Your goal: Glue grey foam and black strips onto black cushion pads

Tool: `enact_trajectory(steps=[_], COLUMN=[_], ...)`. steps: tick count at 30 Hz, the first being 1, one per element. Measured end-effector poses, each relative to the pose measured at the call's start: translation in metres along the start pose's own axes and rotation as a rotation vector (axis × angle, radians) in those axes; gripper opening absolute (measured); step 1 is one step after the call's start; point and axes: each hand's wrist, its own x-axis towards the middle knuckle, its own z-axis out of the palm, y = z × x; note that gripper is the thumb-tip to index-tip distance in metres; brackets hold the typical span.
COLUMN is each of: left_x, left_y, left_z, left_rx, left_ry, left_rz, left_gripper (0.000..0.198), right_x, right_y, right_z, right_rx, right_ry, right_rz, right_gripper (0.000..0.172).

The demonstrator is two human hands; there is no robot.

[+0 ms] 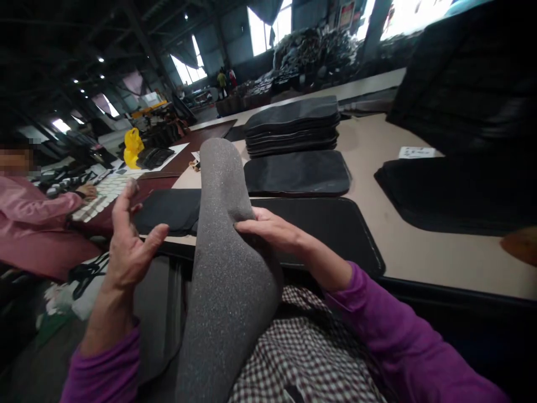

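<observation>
A long grey speckled mat (226,268), curved along its length, stands upright in front of me over the table edge. My right hand (272,229) grips its right edge, thumb on the near face and fingers behind, where they are partly hidden. To the left of the mat, my left hand (132,240) is raised with thumb and fingers apart, holding nothing and not touching it. Behind my right hand a flat black mat (319,229) with a stitched border lies on the table.
A stack of dark mats (293,126) stands farther back, with a thinner dark pile (297,172) before it. More black pieces (461,196) lie at right beside a white label (417,152). At left a person in a pink top (37,207) works near a yellow bag (133,148).
</observation>
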Motion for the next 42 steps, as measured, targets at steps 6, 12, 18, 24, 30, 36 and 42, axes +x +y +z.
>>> enact_trajectory(steps=[6,12,18,24,30,36,42], left_x=[0.086,0.127,0.120,0.114,0.116,0.114,0.121], left_y=[-0.016,-0.006,0.006,0.015,0.011,0.015,0.013], left_z=[0.002,0.024,0.003,-0.015,-0.011,0.009,0.021], left_rx=[-0.315,-0.564,-0.569,-0.502,-0.489,-0.496,-0.444], left_ry=[-0.256,-0.519,-0.313,-0.150,-0.178,-0.229,-0.214], left_rz=[-0.055,-0.360,-0.476,-0.478,-0.503,-0.514,-0.413], left_gripper=[0.117,0.090,0.056,0.045,0.045,0.043,0.048], right_x=[0.003,0.026,0.012,-0.037,-0.068,-0.092,-0.126], right_y=[-0.039,-0.065,-0.071,-0.045,-0.038,-0.050,-0.039], right_z=[-0.004,-0.005,-0.018,-0.036,-0.050,-0.059,-0.081], right_rx=[-0.392,-0.421,-0.166,-0.110,-0.181,-0.342,-0.304], right_ry=[-0.266,-0.310,-0.133,-0.095,-0.013,0.084,0.143], right_rz=[-0.119,-0.203,-0.135,0.025,0.065,0.069,0.138], right_gripper=[0.028,0.030,0.049,0.064,0.048,0.046,0.058])
